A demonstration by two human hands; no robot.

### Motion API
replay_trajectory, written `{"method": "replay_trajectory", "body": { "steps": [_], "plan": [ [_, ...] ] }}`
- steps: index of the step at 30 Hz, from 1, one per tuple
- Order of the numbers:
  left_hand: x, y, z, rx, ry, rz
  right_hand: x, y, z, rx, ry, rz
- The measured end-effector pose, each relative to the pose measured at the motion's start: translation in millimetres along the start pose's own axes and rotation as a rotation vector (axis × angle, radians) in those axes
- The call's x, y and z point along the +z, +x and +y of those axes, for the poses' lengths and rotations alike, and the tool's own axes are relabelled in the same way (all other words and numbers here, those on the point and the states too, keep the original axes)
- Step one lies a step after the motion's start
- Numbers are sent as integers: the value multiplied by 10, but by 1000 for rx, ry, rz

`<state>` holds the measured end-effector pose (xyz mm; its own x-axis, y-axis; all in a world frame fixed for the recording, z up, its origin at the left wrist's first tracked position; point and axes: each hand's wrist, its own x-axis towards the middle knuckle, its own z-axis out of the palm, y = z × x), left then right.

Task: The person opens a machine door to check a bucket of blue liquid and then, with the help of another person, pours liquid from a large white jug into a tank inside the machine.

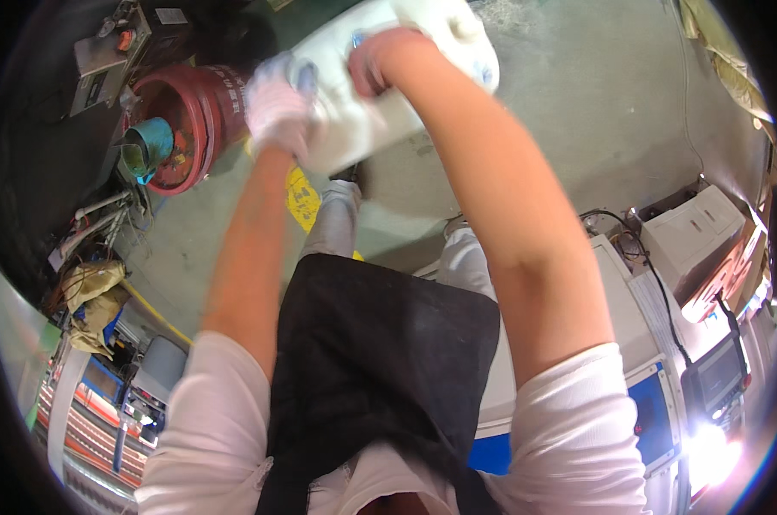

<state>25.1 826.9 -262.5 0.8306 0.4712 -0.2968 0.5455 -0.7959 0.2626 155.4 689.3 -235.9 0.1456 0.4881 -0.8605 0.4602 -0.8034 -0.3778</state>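
Out in front of me, at the top of the view, is a large white plastic jug (380,120), tilted and smeared by motion. My right hand (393,58) is closed on its upper part, fingers curled in against the jug. Against its left end is my left hand (278,107), in a pale glove and blurred; its fingers look wrapped around the jug's edge, partly hidden. A red drum (195,112) lies or leans just left of my left hand, with a teal metal pitcher (152,142) at its opening.
A grey control box (131,56) stands at upper left, above the drum. Yellow floor marking (301,197) shows by my foot. To the right are a beige cabinet (693,227), black cables and a handheld panel (716,373). Cloth (92,300) hangs at left.
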Motion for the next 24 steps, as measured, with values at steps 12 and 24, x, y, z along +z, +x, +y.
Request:
{"method": "replay_trajectory", "body": {
  "steps": [12, 24],
  "plan": [
    [384, -1099, -318, 388, 290, 214, 1361, -374, 55, -168, -41, 244],
    [165, -2449, -925, 82, -163, -339, 4674, 559, 1090, 64, 19, -317]
  ]
}}
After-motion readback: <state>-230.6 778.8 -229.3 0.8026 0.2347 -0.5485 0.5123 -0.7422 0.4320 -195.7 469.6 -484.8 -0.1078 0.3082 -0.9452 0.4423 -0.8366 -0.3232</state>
